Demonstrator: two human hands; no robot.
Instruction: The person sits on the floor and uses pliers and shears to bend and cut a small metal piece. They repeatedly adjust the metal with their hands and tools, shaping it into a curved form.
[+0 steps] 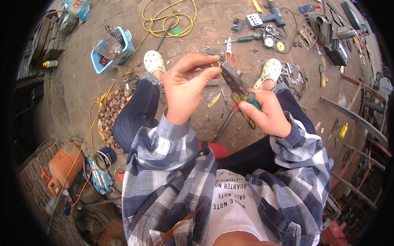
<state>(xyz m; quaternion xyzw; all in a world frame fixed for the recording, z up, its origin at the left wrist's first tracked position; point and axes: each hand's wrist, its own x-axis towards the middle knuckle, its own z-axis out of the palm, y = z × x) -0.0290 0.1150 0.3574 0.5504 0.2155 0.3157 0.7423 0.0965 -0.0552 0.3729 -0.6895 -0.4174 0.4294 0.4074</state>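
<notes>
My right hand point(269, 112) is closed round the green and yellow handles of a pair of pliers point(234, 81). The dark jaws point up and to the left, reaching the fingertips of my left hand point(188, 84). Between thumb and forefinger, that hand pinches a small thin curved piece point(215, 64), brass-coloured and too small to name surely. Its far end is at the plier tips; whether the jaws grip it I cannot tell. On the ground beyond lie scissors point(230, 57) with orange handles and a screwdriver point(242, 39) with a green handle.
To the left stand a light blue basket point(97, 61) with plastic bottles and a heap of walnuts point(113, 112). A yellow hose point(164, 18) coils at the back. Far right are a heat gun point(274, 16), metal parts point(293, 74) and a metal frame point(357, 112).
</notes>
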